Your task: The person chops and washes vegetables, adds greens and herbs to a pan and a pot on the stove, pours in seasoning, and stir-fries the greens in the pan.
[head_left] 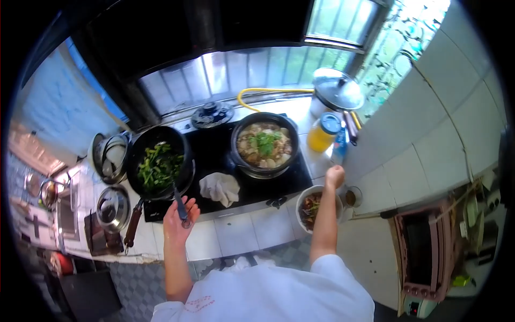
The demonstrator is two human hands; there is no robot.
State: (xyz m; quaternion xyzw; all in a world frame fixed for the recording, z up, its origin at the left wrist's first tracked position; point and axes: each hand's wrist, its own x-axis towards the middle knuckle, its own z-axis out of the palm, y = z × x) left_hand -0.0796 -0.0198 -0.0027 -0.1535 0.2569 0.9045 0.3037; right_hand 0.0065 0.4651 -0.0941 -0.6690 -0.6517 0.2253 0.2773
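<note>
My left hand (181, 217), palm turned up, is closed loosely around a long-handled cooking utensil (180, 201). The utensil's far end reaches into a dark wok (189, 169) of chopped greens (158, 169), so its head is hidden. My right hand (335, 176) is a closed fist past the far rim of a white bowl (300, 214) of dark food. Just beyond the fist lies a blue packet (339, 147); I cannot tell whether my fingers grip it. A dark pot (234, 144) of stew topped with green herbs (265, 142) sits on the black stove.
A crumpled white cloth (220, 189) lies on the stove (214, 161) between wok and pot. Behind stand a patterned lid (212, 114), a lidded pot (338, 91) and a blue-lidded yellow jar (322, 137). The wok's wooden handle (133, 225) juts toward the counter edge. A small glass (353, 197) stands right.
</note>
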